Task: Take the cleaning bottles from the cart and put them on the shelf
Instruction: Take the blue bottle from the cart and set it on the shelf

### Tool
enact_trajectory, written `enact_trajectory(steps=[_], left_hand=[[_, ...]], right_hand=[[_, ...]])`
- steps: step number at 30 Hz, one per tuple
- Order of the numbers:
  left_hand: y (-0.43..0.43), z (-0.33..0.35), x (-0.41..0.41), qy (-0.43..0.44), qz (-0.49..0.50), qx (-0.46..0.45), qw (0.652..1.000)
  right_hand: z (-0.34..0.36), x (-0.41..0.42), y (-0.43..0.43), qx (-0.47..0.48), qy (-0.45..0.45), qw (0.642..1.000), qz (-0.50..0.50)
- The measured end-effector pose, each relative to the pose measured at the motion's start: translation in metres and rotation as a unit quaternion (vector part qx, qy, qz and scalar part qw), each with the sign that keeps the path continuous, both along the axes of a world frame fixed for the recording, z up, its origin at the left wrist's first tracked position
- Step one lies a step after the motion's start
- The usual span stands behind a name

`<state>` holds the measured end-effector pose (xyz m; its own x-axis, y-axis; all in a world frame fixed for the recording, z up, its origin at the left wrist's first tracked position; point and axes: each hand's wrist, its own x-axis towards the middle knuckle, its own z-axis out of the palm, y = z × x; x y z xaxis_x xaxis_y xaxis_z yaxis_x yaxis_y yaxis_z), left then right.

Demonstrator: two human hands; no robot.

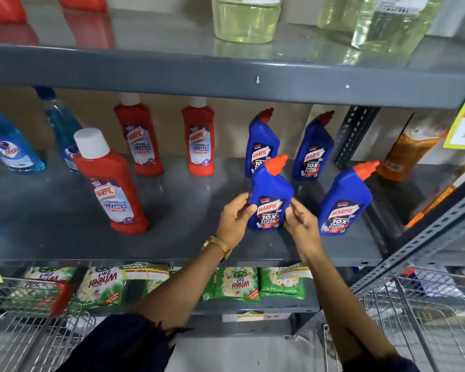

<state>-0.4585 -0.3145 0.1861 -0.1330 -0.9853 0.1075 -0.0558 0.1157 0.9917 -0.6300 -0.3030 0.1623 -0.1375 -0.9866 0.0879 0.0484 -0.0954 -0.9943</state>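
A blue Harpic bottle [271,196] with a red angled cap stands on the grey shelf [188,245], near its front. My left hand [234,218] grips its left side and my right hand [301,224] touches its right side at the label. Three more blue Harpic bottles stand around it: one to the right [345,201] and two behind [261,142] [313,149]. Red Harpic bathroom cleaner bottles with white caps stand to the left, one near the front [110,183] and two at the back [138,138] [199,138].
Blue Colin bottles [14,146] stand at the shelf's far left, an orange pouch [408,151] at the right. Green Wheel detergent packs [236,283] lie on the shelf below. Wire cart baskets [424,318] sit low at both sides. The upper shelf [226,73] holds yellow liquid jugs [246,18].
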Motion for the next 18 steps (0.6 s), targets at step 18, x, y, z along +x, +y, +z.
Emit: enact_trajectory(steps=[18], left_hand=[[0.183,-0.048,0.299,-0.047,0.267,0.038,0.962]], right_hand=[[-0.024,0.315,0.142,0.022,0.129,0.983,0.128]])
